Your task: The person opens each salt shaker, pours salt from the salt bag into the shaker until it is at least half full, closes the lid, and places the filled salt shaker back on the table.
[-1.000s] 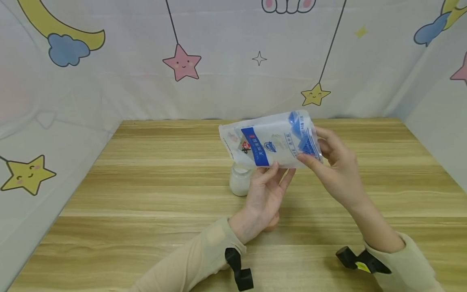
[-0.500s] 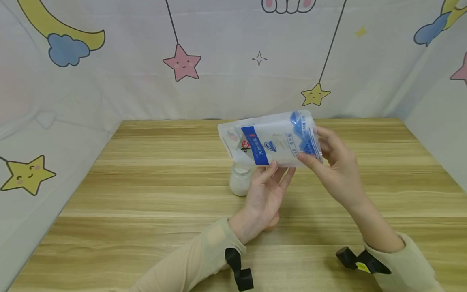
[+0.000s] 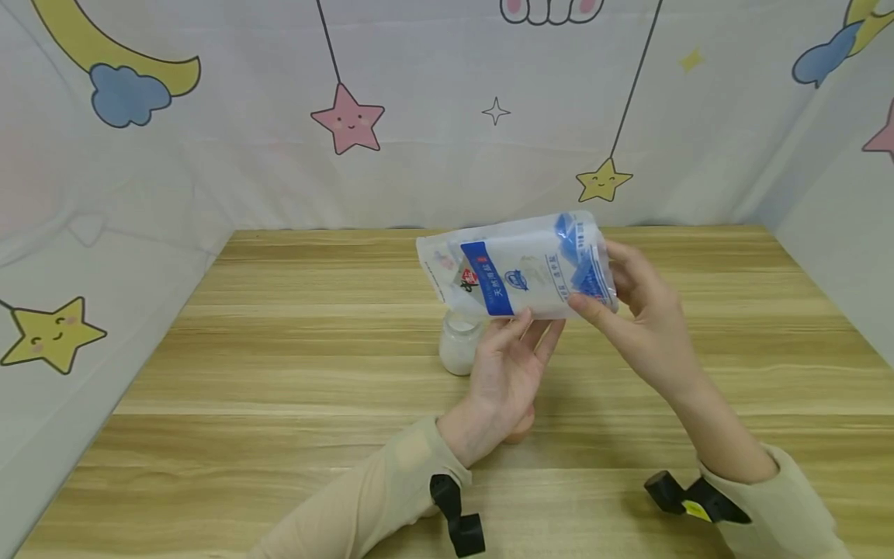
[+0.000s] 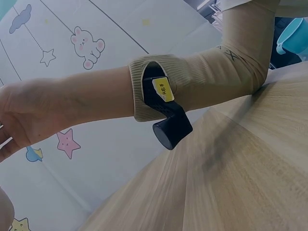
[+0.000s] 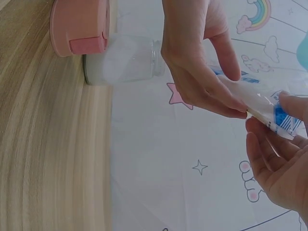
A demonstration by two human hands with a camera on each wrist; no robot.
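Observation:
A white and blue bag of salt (image 3: 534, 272) is held up lying on its side, its plain end to the left and slightly lower. My left hand (image 3: 506, 376) supports its underside, thumb on the front and fingers behind. At the blue end, my right hand (image 3: 646, 318) grips it, thumb on the front. Below the bag's left end stands an open glass jar (image 3: 457, 349) with white contents. In the right wrist view the jar (image 5: 130, 60) and the bag (image 5: 260, 98) both show. The left wrist view has the right hand (image 4: 31, 113) at its edge, without the bag.
A salmon-pink container (image 5: 79, 24) with a pink tab stands by the jar, mostly hidden behind the left hand in the head view. The wooden table (image 3: 279, 373) meets a printed white curtain (image 3: 433, 155) at the back and sides. A light-blue cup-like object (image 4: 293, 36) appears beyond.

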